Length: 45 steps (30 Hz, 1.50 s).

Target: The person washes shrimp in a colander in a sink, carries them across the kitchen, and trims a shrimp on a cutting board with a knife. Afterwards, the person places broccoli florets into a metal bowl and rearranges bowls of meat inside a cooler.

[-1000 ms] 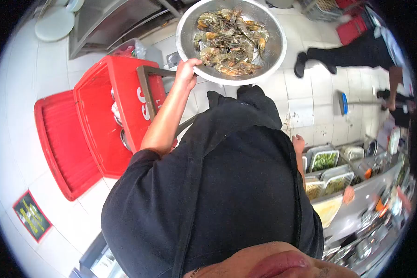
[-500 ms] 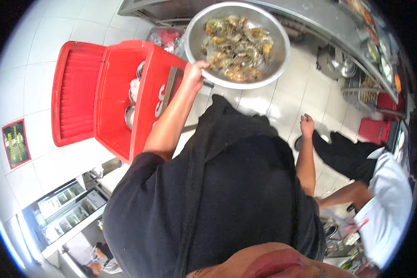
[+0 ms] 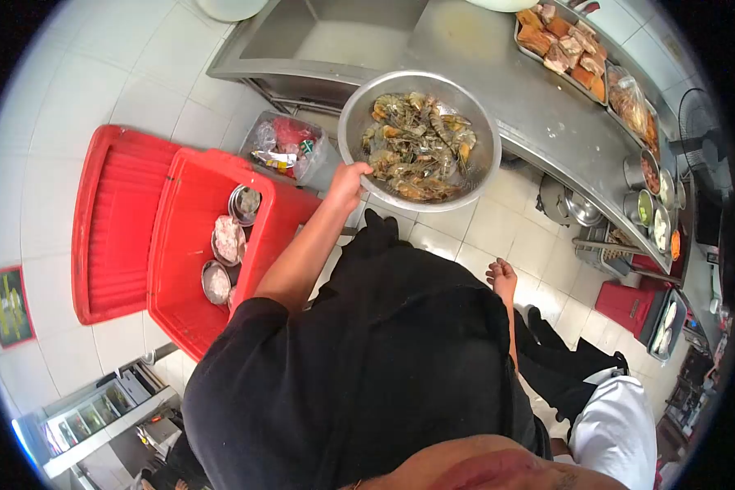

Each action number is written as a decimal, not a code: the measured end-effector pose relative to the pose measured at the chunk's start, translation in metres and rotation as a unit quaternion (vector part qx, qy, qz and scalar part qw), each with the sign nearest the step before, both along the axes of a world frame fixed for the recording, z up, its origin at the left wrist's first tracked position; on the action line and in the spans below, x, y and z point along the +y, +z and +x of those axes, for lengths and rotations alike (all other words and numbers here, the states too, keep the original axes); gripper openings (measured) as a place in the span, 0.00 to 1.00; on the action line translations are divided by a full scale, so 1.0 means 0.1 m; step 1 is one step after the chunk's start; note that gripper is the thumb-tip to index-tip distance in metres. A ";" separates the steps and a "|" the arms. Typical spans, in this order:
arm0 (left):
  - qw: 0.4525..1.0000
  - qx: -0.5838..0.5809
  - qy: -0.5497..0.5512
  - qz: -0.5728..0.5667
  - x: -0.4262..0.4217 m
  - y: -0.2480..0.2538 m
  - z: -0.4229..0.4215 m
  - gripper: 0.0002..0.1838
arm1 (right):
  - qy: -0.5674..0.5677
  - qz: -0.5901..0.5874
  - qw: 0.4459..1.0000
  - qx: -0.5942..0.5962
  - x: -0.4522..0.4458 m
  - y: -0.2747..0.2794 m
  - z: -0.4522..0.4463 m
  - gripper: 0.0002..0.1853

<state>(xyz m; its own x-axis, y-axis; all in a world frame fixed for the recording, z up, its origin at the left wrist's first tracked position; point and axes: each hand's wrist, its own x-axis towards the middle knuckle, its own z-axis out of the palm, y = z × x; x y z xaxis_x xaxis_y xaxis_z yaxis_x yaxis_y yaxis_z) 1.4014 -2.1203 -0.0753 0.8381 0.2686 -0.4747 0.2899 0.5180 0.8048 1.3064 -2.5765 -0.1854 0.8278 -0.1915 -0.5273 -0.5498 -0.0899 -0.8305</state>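
Observation:
My left hand [image 3: 349, 184] is closed on the near left rim of a wide metal bowl [image 3: 490, 155], thumb over the edge. Inside lies a heap of raw shell-on prawns [image 3: 420, 147]. The bowl is held up in front of me, just short of the steel counter's front edge. At my right side hangs my right hand [image 3: 502, 276], its fingers loosely bent and somewhat apart, with nothing seen in it.
A red cool box [image 3: 184, 192] stands open on my left, with metal bowls of pale food inside. Beyond it is a clear bin [image 3: 314, 163] of wrappers. The steel counter [image 3: 531, 106] carries a meat tray [image 3: 565, 49]. A co-worker in white [image 3: 616, 429] is close on my right.
The counter and sink have come further into view. My left hand still grips the bowl, now lower in the picture. My right hand has shifted left and down, its fingers loosened.

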 end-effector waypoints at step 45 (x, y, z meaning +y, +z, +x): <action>0.961 0.009 -0.256 0.099 0.44 0.39 2.28 0.37 | 0.220 -0.247 0.928 -0.172 2.38 1.92 3.66 0.23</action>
